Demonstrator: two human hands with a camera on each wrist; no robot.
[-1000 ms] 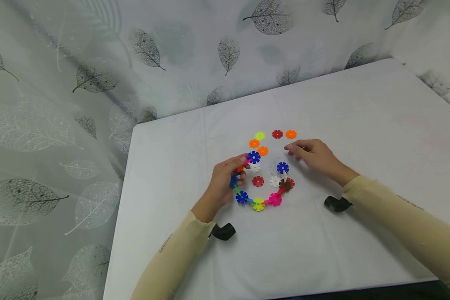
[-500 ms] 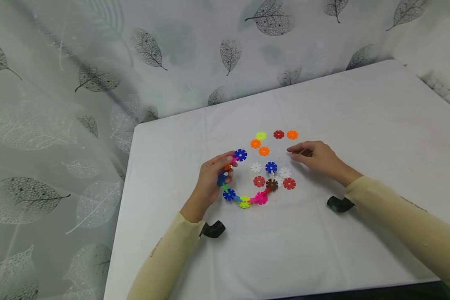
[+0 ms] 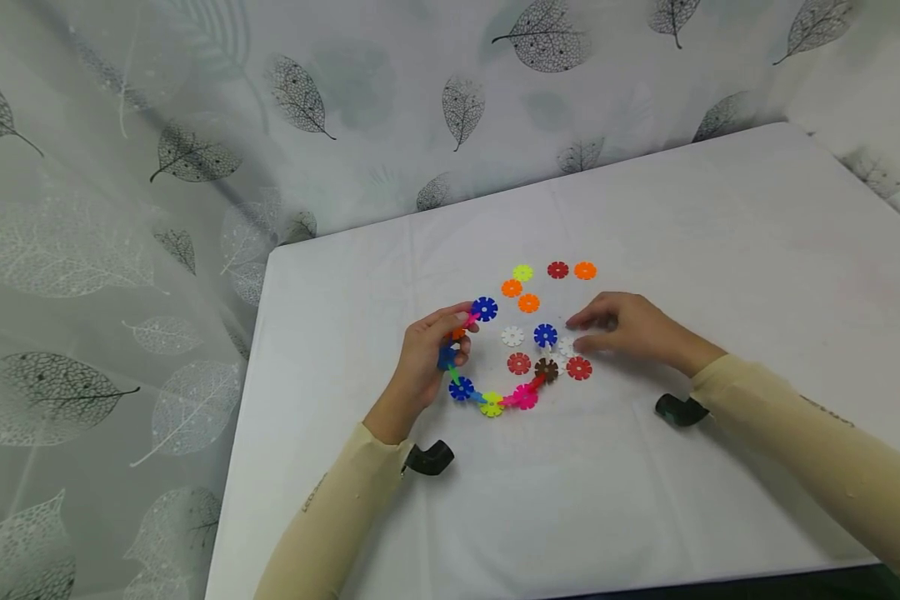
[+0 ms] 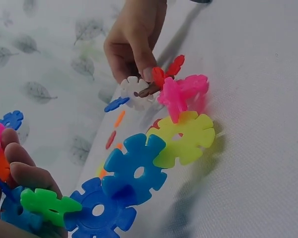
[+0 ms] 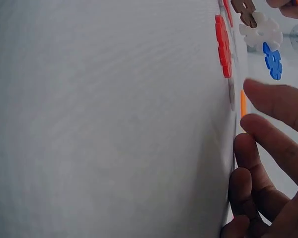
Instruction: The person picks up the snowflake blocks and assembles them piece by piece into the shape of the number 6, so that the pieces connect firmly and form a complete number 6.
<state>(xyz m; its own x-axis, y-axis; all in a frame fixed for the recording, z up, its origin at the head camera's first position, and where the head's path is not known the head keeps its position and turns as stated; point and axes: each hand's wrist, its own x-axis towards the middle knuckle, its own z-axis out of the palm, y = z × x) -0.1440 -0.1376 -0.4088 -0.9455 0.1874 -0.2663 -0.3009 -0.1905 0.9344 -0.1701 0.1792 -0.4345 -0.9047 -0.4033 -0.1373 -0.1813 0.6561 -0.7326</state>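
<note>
My left hand (image 3: 417, 362) holds one end of a chain of interlocking plastic snowflake discs (image 3: 491, 406), gripping it near a blue, a pink and an orange disc. The chain curves down and right through green, blue, yellow, pink, red and brown discs to a blue disc (image 3: 545, 335) at its far end. Over the table, my right hand (image 3: 633, 329) has its thumb and fingers spread apart, with nothing between them. Its fingertips are close to a loose white disc (image 3: 567, 345), partly hidden behind the thumb. A loose red disc (image 5: 223, 47) lies near that hand in the right wrist view.
Loose orange discs (image 3: 528, 303), a yellow disc (image 3: 522, 272) and a dark red disc (image 3: 558, 270) lie farther back on the white tablecloth (image 3: 720, 250). Another white disc (image 3: 512, 336) and a red disc (image 3: 519, 363) lie inside the chain's curve. A leaf-print curtain (image 3: 375, 108) hangs behind.
My left hand has moved left with the chain, uncovering the loose white discs. My right hand has come down toward them, and its thumb and fingers have spread.
</note>
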